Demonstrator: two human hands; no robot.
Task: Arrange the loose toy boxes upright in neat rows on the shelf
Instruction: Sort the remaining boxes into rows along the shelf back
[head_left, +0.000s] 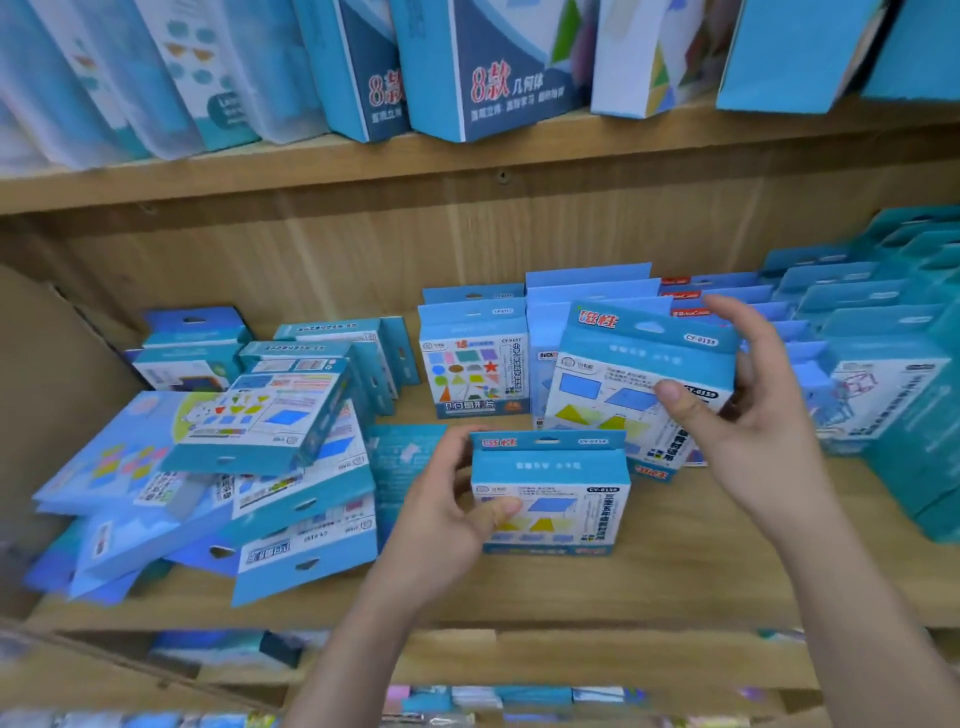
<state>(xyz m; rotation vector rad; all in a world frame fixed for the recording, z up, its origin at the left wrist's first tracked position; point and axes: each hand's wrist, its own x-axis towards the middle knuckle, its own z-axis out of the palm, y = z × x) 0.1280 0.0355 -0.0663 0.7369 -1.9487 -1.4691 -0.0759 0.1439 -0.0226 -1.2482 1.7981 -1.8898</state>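
Observation:
Small blue toy boxes fill a wooden shelf (675, 582). My left hand (447, 525) grips a box with triangle shapes (561, 499) by its left side, upright near the shelf's front. My right hand (748, 415) holds a second, similar box (613, 384) by its right side, tilted, just in front of upright boxes (472, 364) standing in rows at the back. A loose pile of boxes (218, 467) lies flat and askew on the left.
Rows of upright teal boxes (883, 332) stand along the right side. A cardboard panel (57, 384) leans at the left end. Larger blue boxes (493, 67) stand on the shelf above. More goods show blurred on the shelf below (493, 696).

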